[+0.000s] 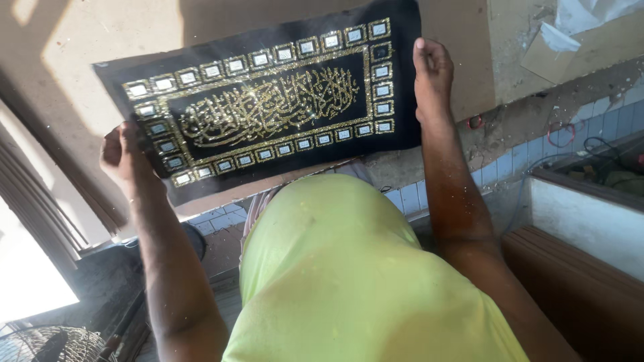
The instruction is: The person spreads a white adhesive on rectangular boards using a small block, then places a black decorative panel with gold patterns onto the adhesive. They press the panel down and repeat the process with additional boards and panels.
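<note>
I hold a black rectangular cloth panel up in front of me, tilted with its left end lower. It carries gold glittering ornamental script in the middle and a border of small silver squares framed in gold. My left hand grips its lower left edge, fingers curled around it. My right hand grips its right edge, with the thumb side toward me. Both arms reach out past my yellow-green shirt.
A brown board lies behind the panel. White paper scraps sit at top right. Pale blue tiles and thin red wires run on the right, above a brown wooden frame. A wire fan grille is bottom left.
</note>
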